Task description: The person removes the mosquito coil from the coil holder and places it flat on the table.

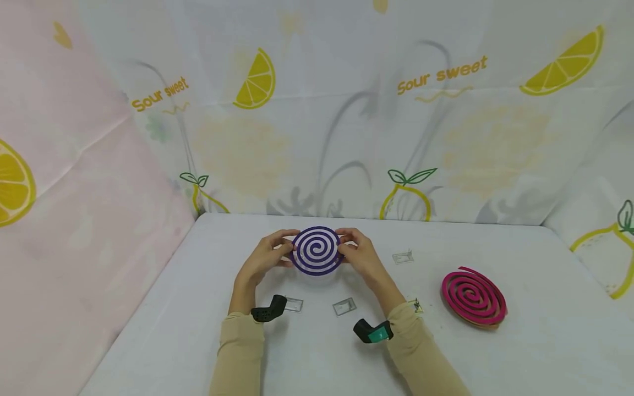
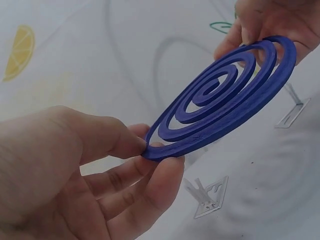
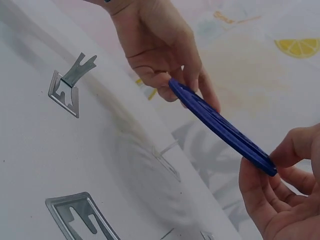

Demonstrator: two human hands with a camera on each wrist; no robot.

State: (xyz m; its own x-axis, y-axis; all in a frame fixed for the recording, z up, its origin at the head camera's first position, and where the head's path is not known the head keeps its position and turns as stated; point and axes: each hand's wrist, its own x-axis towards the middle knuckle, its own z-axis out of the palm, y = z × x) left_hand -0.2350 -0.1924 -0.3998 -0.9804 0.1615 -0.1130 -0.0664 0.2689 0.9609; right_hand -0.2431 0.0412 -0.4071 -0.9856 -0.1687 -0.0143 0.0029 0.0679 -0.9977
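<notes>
A purple-blue mosquito coil (image 1: 317,248) is held up above the table, its spiral face turned towards the head camera. My left hand (image 1: 266,257) pinches its left rim between thumb and fingers. On the opposite rim, my right hand (image 1: 362,256) grips it the same way. The left wrist view shows the coil (image 2: 220,136) tilted, the left thumb on top and fingertips beneath the edge. Seen nearly edge-on in the right wrist view, the coil (image 3: 220,125) spans between both hands.
Two thin metal coil stands (image 1: 344,306) lie in front of the hands, and another stand (image 1: 403,257) is farther back on the right. A small metallic piece (image 1: 416,306) shows beside the right cuff. Pink mosquito coils (image 1: 474,297) lie stacked at the right. Printed cloth hangs behind the table.
</notes>
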